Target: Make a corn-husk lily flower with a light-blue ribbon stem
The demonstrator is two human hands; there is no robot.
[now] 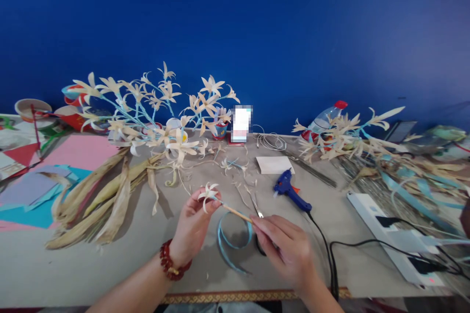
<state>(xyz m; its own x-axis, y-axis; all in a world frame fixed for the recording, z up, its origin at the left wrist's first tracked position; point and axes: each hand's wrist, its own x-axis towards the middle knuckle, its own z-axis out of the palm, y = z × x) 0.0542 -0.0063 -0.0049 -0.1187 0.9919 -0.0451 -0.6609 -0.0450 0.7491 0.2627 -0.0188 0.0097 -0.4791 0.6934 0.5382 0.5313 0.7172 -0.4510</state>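
A small handmade flower (208, 195) with pale curling petals sits between the fingertips of my left hand (194, 220), which is closed on it just under the bloom. From the flower a thin, straight tan stem (237, 212) runs right and down. My right hand (284, 244) pinches the far end of this stem. Below the stem a light blue ribbon (220, 242) curls on the table; whether it is joined to the stem I cannot tell. Scissors (259, 211) lie partly hidden behind my right hand. A red bead bracelet (171, 264) circles my left wrist.
A blue glue gun (292, 190) lies to the right, its cord trailing forward. Beyond it are a white power strip (385, 239) and wires. Dried husks (106, 200) and coloured paper (82, 154) lie left. Flower branches (135, 102) and a phone (241, 124) stand behind.
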